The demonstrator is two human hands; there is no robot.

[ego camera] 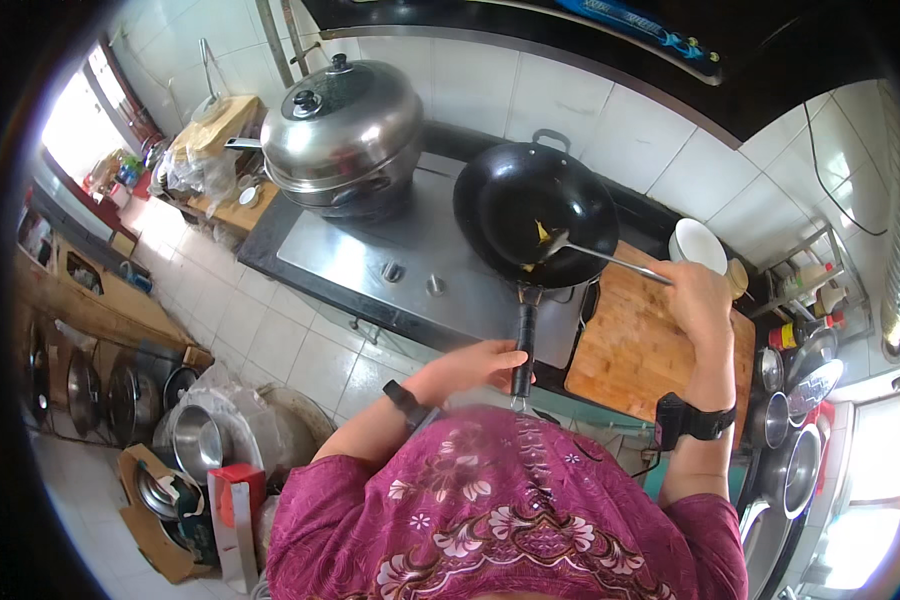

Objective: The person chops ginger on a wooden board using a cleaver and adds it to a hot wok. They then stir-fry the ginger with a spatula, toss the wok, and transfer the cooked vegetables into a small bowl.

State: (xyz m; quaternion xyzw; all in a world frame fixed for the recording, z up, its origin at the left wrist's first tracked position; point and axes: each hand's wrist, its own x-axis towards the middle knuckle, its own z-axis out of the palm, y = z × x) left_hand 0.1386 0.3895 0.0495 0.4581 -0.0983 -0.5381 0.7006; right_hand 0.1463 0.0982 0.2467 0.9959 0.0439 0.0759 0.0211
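A black wok [502, 202] sits over the right side of the stainless steel gas stove [360, 259]. My left hand [484, 365] grips the wok's long dark handle [526, 330]. In my right hand [697, 296] is a metal spatula [615, 261], its blade down inside the wok. Small yellow pieces of food [543, 231] lie at the blade, near the bottom of the wok. What the food is, I cannot tell.
A large lidded steel pot [341, 135] stands on the stove's left side. Right of the wok lies a wooden cutting board [630, 345], with a white bowl [697, 246] behind it. The range hood [525, 30] overhangs the back. Bottles [795, 334] and steel basins [799, 469] line the right.
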